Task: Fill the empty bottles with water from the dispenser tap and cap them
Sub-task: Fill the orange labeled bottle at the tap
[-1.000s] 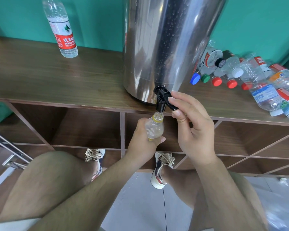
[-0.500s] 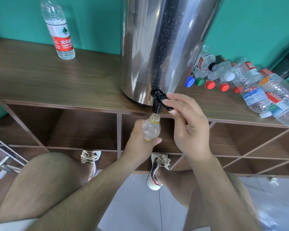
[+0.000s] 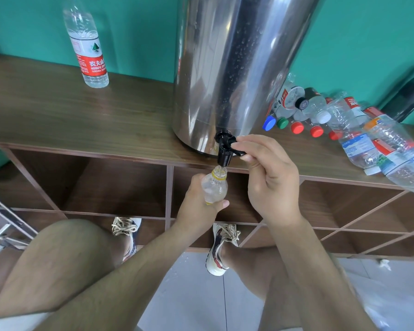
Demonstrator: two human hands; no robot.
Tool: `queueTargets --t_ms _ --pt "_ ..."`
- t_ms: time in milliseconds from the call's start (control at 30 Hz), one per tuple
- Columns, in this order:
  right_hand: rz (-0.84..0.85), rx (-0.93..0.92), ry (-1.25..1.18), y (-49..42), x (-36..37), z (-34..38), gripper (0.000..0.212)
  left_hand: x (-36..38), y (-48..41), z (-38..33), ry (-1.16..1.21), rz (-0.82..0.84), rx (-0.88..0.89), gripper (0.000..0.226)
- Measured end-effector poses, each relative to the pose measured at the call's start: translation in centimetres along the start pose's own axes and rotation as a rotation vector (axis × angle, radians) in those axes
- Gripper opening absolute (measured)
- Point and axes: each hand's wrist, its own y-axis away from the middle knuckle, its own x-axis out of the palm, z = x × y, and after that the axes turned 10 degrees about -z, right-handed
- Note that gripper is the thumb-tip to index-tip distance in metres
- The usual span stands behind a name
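Wooden shelf top bears capped empties beside the steel dispenser; left hand clasps a small clear bottle under the black tap, right hand pinching its lever.

We see from a single head-worn camera, looking forward and steeply down. It sits close above the wooden counter edge, with our knees below.

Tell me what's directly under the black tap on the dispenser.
Under the black tap is the open mouth of a small clear bottle, yellow ring at its neck, held by the left hand. That hand covers the bottle's lower half, hiding the water level.
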Motion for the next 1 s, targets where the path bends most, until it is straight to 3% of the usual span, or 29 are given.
queueTargets --t_ms 167,300,467,567,667,767,1000 --pt "0.045 -0.018 0.073 -2.7 0.4 0.9 0.027 -0.1 0.2 -0.2 0.002 -0.006 -0.014 0.063" --pt "0.138 0.071 0.087 -5.5 1.1 1.5 0.015 -0.5 0.3 -0.5 -0.016 0.021 -0.031 0.066" --pt "0.042 0.344 0.13 -4.5 -1.4 -0.6 0.026 -0.6 0.3 -0.8 -0.001 0.028 -0.018 0.062" --pt "0.2 0.527 0.406 -2.9 -2.1 -4.5 0.026 -0.5 0.2 -0.8 -0.01 0.029 -0.006 0.062" --pt "0.382 0.607 0.525 -1.4 -1.5 -7.0 0.048 -0.6 0.3 -1.0 -0.01 0.026 -0.008 0.061" --pt "0.443 0.641 0.596 -1.3 -1.0 -7.8 0.056 -0.5 0.3 -1.1 -0.003 0.031 -0.009 0.061" --pt "0.376 0.596 0.494 -1.3 -0.9 -7.3 0.036 -0.7 0.4 -1.2 -0.009 0.04 -0.013 0.06"
